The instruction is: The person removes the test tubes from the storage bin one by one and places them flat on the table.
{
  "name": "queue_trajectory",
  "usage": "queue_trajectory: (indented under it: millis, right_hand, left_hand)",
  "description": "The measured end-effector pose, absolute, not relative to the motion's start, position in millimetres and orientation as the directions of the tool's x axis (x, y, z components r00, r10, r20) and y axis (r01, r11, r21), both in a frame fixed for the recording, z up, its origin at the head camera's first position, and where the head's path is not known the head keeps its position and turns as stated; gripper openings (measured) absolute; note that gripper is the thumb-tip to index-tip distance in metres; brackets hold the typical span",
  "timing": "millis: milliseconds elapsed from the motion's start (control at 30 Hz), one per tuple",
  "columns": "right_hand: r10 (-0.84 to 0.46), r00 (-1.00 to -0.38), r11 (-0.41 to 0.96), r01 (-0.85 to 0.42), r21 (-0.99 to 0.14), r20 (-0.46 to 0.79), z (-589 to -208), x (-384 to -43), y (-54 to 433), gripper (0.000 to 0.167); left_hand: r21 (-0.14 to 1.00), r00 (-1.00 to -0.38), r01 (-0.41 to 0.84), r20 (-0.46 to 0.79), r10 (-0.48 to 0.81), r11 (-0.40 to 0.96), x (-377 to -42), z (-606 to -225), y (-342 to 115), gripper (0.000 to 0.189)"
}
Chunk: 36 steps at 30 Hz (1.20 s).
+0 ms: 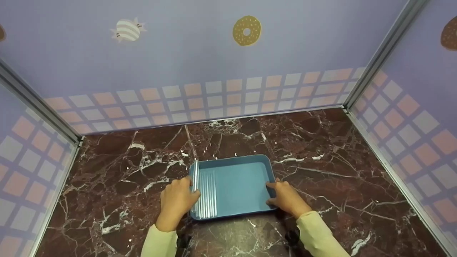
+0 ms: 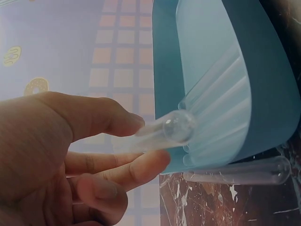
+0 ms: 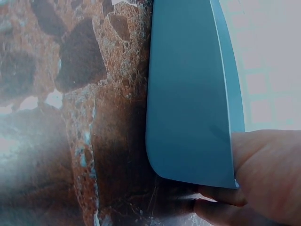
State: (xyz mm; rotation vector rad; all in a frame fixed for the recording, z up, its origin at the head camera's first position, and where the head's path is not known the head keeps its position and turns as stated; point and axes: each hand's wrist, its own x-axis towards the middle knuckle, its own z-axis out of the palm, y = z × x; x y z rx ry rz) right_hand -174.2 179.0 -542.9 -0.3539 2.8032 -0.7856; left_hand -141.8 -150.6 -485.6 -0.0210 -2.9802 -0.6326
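Note:
A blue rectangular tray [image 1: 242, 189] lies on the dark marbled surface, with several clear test tubes [image 1: 207, 196] side by side along its left end. At that end, my left hand [image 1: 178, 198] pinches one clear round-ended test tube [image 2: 178, 128] between thumb and fingers, over the tray's wall. Another test tube [image 2: 244, 172] lies on the marble outside the tray in the left wrist view. My right hand [image 1: 285, 196] grips the tray's right wall, its thumb inside and other fingers outside. The right wrist view shows the outer side of the tray wall beside that hand [image 3: 273, 174].
A lilac panel wall [image 1: 185, 64] with pink and white squares stands behind the marbled surface [image 1: 321, 142]. Similar side panels rise at the left [image 1: 32, 153] and right [image 1: 410, 107], joined by grey metal corner posts [image 1: 385, 50].

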Motion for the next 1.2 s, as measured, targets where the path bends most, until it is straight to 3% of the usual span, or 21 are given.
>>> queue_trajectory:
  millis: [900, 1200]
  right_hand:
    - [-0.275, -0.952, 0.834, -0.167, -0.526, -0.134, -544, -174, 178, 0.060]
    - [-0.280, -0.952, 0.829, -0.175, -0.531, -0.123, -544, -173, 178, 0.059]
  left_hand:
    - [0.405, -0.995, -0.026, 0.073, -0.061, 0.914, -140, -481, -176, 0.021]
    - [0.426, -0.995, -0.086, 0.007, -0.099, 0.901, -141, -484, -188, 0.022]
